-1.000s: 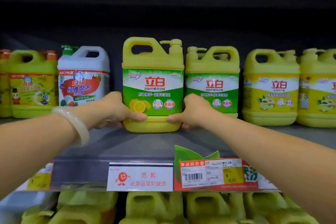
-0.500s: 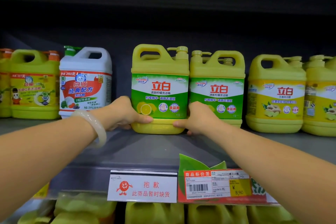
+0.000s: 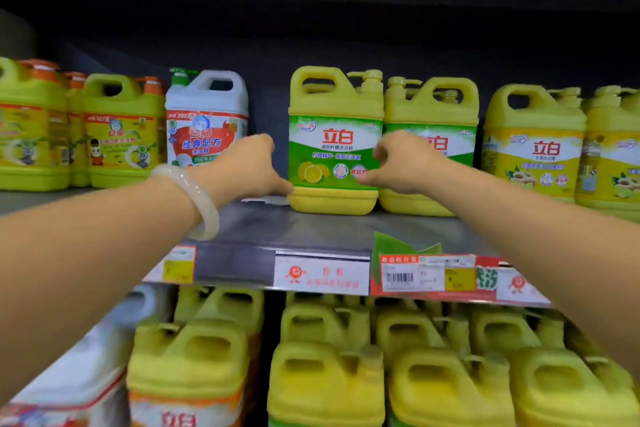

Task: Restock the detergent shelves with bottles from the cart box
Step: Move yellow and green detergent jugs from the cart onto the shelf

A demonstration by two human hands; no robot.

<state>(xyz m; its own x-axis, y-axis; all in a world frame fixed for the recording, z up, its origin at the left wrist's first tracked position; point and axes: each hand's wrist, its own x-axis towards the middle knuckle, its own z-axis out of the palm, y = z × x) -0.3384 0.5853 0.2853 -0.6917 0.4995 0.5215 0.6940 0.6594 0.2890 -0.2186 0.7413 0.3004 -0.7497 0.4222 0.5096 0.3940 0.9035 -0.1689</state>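
A grey metal shelf (image 3: 304,229) ran across the view under a dark overhang, with a second tier of yellow jugs (image 3: 325,378) crowded below it. Along the shelf stood a row of detergent jugs: yellow ones with orange caps (image 3: 121,135) at the far left, a white jug (image 3: 204,121) with a red label and green pump beside them, and more yellow jugs with yellow labels (image 3: 533,146) at the right.

Near the middle stood the yellow bottle (image 3: 334,142) with a green and white label showing lemons, upright on the shelf, set slightly forward of a matching bottle (image 3: 433,146) just beside it on the right. A bare gap lay between it and the white jug.

Two bare forearms reached in from the lower corners. The left hand (image 3: 249,166), with a pale bangle (image 3: 194,198) on the wrist, lay at the bottle's lower left edge, thumb tip touching near the base, the fingers loosely curled and not wrapped round anything. The right hand (image 3: 401,163) sat against the bottle's right side with its fingers curled; whether it actually gripped the bottle I could not tell.

Along the shelf edge hung a white notice card (image 3: 322,274) and a red price tag (image 3: 433,276) with a barcode
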